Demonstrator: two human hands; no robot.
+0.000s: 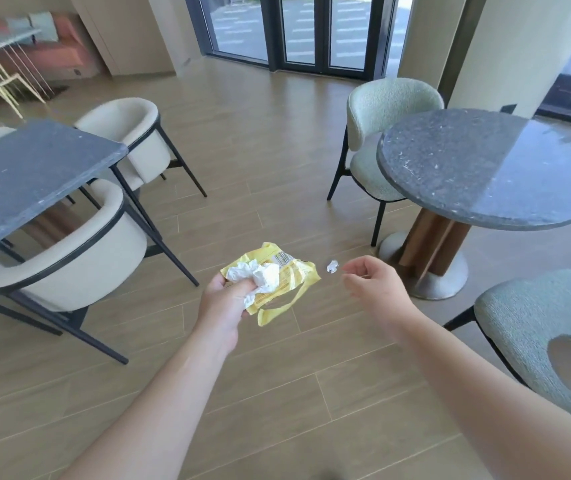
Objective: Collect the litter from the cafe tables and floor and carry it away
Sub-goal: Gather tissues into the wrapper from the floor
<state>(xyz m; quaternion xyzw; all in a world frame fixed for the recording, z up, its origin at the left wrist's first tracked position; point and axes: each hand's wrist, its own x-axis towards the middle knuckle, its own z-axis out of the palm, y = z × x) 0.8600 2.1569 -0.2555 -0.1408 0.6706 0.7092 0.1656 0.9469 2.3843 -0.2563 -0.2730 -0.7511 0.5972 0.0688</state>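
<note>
My left hand (223, 304) grips a crumpled yellow wrapper (287, 277) together with a wad of white tissue (260, 275), held out above the floor. A small crumpled white paper scrap (332, 266) lies on the wooden floor just ahead of my right hand (369, 282). That hand is stretched forward with loosely curled fingers and holds nothing; its fingertips are a short way right of the scrap.
A dark rectangular table (31, 174) with cream chairs (69, 258) stands on the left. A round stone table (491, 168) on a pedestal with green chairs (381, 133) stands on the right, another green chair (547, 327) near my right arm. Glass doors (305, 29) are ahead.
</note>
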